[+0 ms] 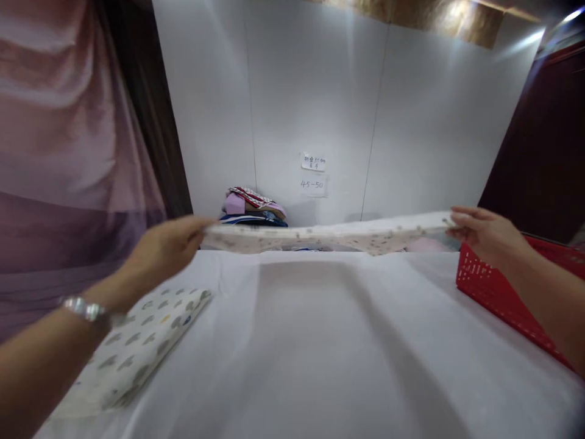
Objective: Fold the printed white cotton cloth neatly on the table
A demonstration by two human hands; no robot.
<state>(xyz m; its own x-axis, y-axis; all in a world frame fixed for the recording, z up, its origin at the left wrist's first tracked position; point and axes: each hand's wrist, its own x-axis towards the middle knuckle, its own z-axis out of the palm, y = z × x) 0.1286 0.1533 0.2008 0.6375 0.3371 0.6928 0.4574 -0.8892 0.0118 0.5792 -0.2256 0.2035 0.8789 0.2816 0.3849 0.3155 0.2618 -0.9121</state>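
A white cloth with small speckled print (329, 236) is stretched flat in the air above the white-covered table (320, 353). My left hand (164, 247) pinches its left end; a metal watch sits on that wrist. My right hand (484, 235) pinches its right end, over the red basket. The cloth casts a broad shadow on the table below it.
A folded white cloth with grey heart-like print (137, 347) lies at the table's left front. A red perforated basket (507, 292) stands at the right edge. A stack of folded clothes (251, 207) rests against the white wall, below two paper labels (313, 171). A curtain hangs at left.
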